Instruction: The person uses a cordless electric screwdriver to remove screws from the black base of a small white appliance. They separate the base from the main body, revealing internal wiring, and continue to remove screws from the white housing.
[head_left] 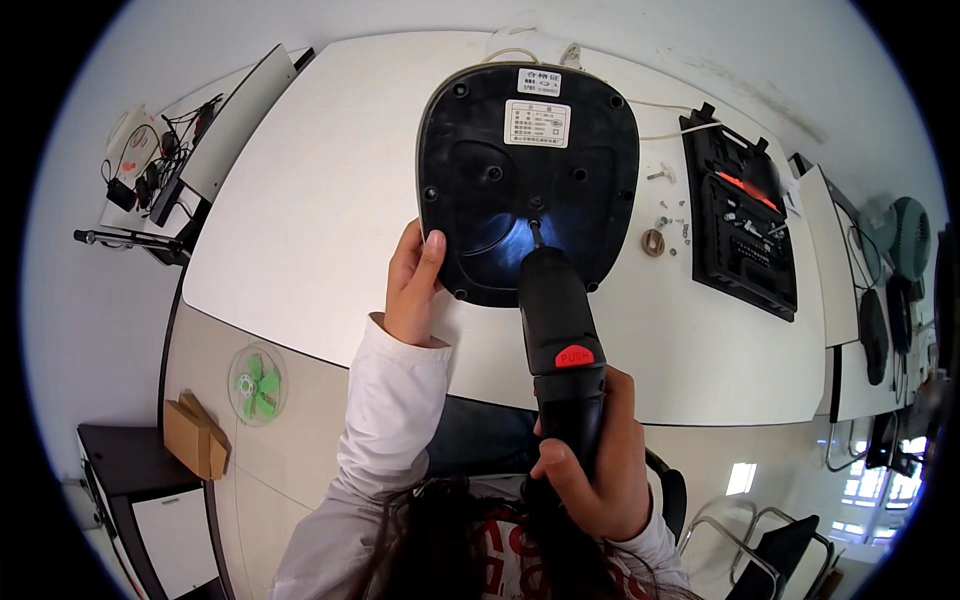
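A black rounded appliance base (520, 185), underside facing me, is tilted up over the white table. Two pale labels and several screw holes show on it. My left hand (413, 285) grips its lower left edge, thumb on the underside. Wrapped round the handle of a black electric screwdriver (560, 310) with a red button is my right hand (605, 460). The screwdriver's bit reaches a hole just below the middle of the base, and its lamp throws bluish light there. Whether a screw sits under the tip, I cannot tell.
Loose screws and small parts (680, 215) lie right of the base, with a round brown part (653, 243). Beyond them is an open black tool case (740, 220) on the white table (300, 220). A green fan blade in a guard (257, 385) and a cardboard box (197, 437) are at lower left.
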